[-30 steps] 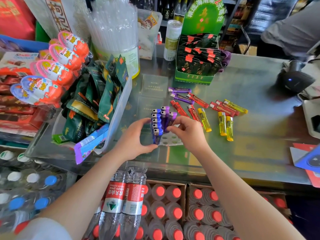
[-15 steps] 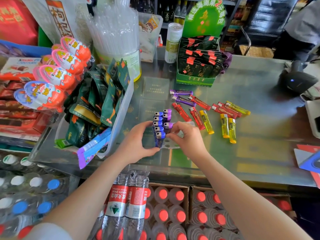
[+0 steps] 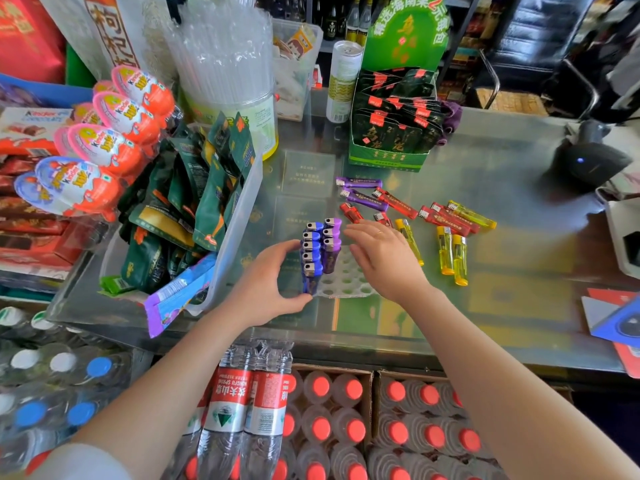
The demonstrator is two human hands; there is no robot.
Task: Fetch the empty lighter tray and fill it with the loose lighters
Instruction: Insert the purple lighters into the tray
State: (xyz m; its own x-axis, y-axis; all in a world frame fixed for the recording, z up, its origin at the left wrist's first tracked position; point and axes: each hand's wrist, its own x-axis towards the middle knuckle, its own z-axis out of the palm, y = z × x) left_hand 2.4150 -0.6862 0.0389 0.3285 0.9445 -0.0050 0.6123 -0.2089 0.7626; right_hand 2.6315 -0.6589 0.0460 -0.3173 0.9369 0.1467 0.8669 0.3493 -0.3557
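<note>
Fingers of my left hand (image 3: 268, 289) were curled around the left end of the lighter tray (image 3: 346, 280), thumb at its near corner and the other fingers against the blue lighters (image 3: 311, 258) standing in it. My right hand (image 3: 384, 258) was up over the right side of the tray with its fingers straight and a little spread, holding nothing. I could not tell if it touched the purple lighters (image 3: 330, 245) standing in the next row.

The tray was white with round holes, and it sat on the glass counter (image 3: 519, 244) near the front edge, about the middle. Only its left rows were filled; the holes on the right showed bare.

Loose lighters lay flat on the counter behind and to the right of the tray. Two purple ones (image 3: 360, 190) were farthest back. Red ones (image 3: 443, 218) lay in the middle, some partly hidden by my right hand. Yellow ones (image 3: 453, 254) lay to the right, well apart from the tray.

A clear bin of snack packs (image 3: 194, 202) stood just left of the tray. A green box of dark packets (image 3: 394, 133) stood at the back of the counter. A black scanner (image 3: 588, 161) sat near the right edge.
</note>
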